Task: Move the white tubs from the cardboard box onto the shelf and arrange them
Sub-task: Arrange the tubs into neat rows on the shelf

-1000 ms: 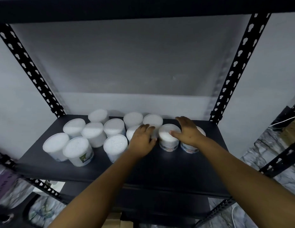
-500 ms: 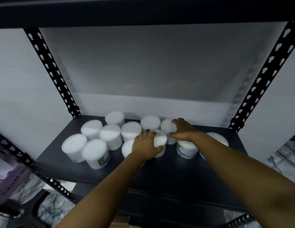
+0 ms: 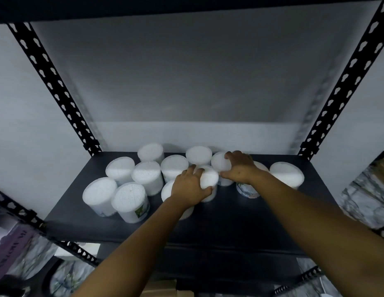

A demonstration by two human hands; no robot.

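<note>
Two tubs at frame centre are gripped: middle tub [image 3: 209,179] by left hand [image 3: 190,188], rear tub [image 3: 220,162] by right hand [image 3: 240,168]; crowded neighbours could be toppled.

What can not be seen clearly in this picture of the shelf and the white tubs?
- Head view: the tub under the left hand is mostly hidden by hand and forearm.
- The tub behind the right hand shows only part of its label; the wrist covers the rest.
- Label print on the front tub is too small to read.
- The cardboard is cut by the bottom edge.
</note>
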